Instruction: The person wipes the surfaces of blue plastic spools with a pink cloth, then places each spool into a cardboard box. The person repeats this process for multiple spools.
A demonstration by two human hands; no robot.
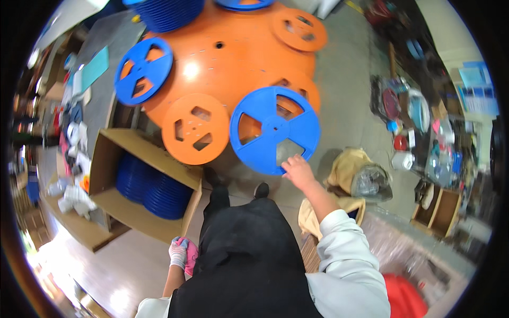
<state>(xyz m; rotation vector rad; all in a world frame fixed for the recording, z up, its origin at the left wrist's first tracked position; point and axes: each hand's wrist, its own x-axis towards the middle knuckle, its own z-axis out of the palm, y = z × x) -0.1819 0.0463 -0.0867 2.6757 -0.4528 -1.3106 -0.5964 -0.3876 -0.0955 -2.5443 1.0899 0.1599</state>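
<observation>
My right hand (298, 170), bare, pinches the near rim of a blue plastic reel disc (303, 129) with three large cut-outs. This disc lies over an orange round plate (312, 91) at the edge of the orange table (238, 58). Low at my left side, my left hand (178, 251), in a light striped glove, is closed on a pink cloth (191, 259). To the left of the blue disc is a bare orange round plate (195, 117) with cut-outs. Another blue reel disc (143, 66) rests at the table's left edge.
An open cardboard box (143, 220) holding stacked blue discs (154, 188) stands at my left. More blue discs (169, 13) are stacked at the table's far left. Another orange plate (300, 29) is at far right. A tan sack (347, 168) sits on the floor to my right.
</observation>
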